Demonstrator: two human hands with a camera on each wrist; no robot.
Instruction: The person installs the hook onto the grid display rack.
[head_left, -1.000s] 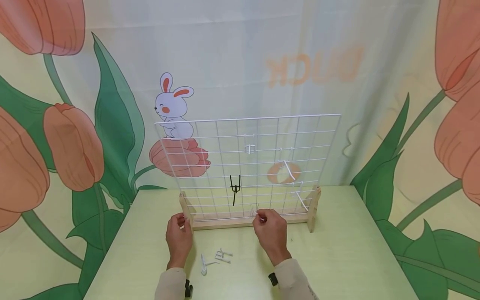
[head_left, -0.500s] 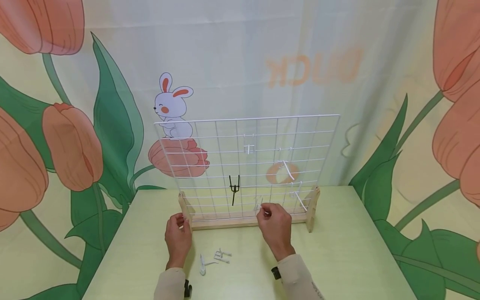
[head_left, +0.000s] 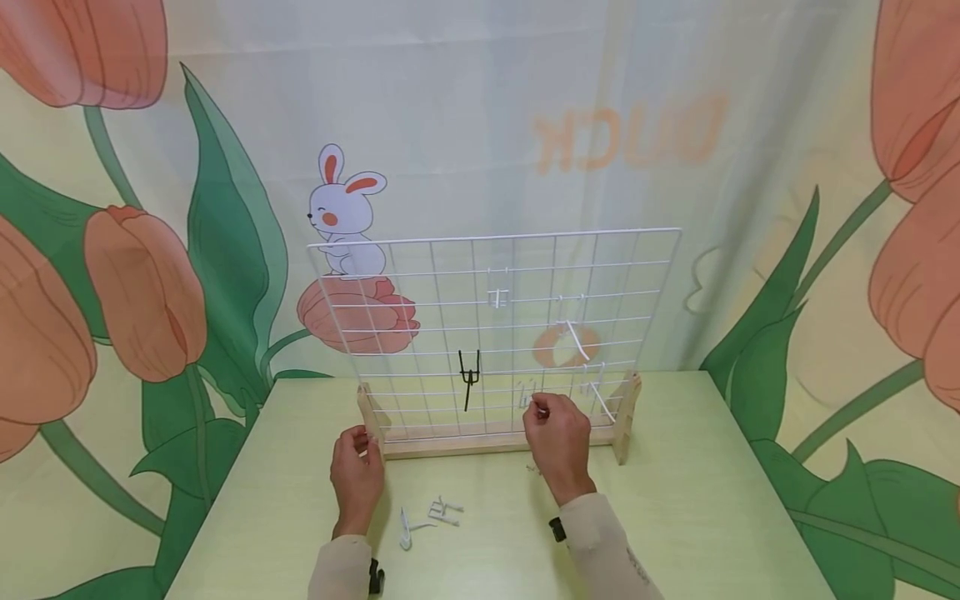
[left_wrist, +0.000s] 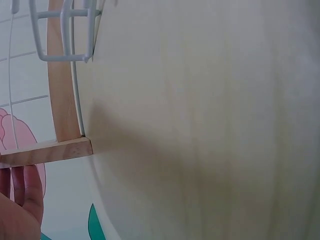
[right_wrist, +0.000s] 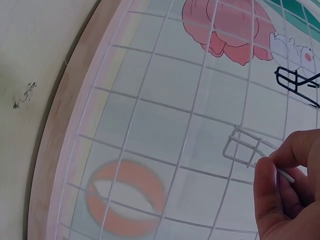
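My right hand (head_left: 558, 442) pinches a white wire hook (right_wrist: 242, 147) between thumb and fingertips. The hook's frame sits close in front of the white wire grid (head_left: 453, 317), low and right of its middle, its prongs pointing up. My left hand (head_left: 357, 479) grips the left end piece (left_wrist: 55, 152) of the wooden stand (head_left: 450, 448), which bears the grid. Two white hooks (head_left: 446, 511) lie on the table between my forearms. On the grid hang a black hook (head_left: 470, 379) and several white hooks (head_left: 573, 337).
The pale yellow table (head_left: 690, 517) spreads out on both sides of the stand. Small dark marks (right_wrist: 25, 95) show on its surface. Behind stands a curtain (head_left: 465, 125) printed with tulips and a rabbit.
My right hand has moved up and to the right along the grid, carrying the white hook. My left hand has stayed at the stand's left end.
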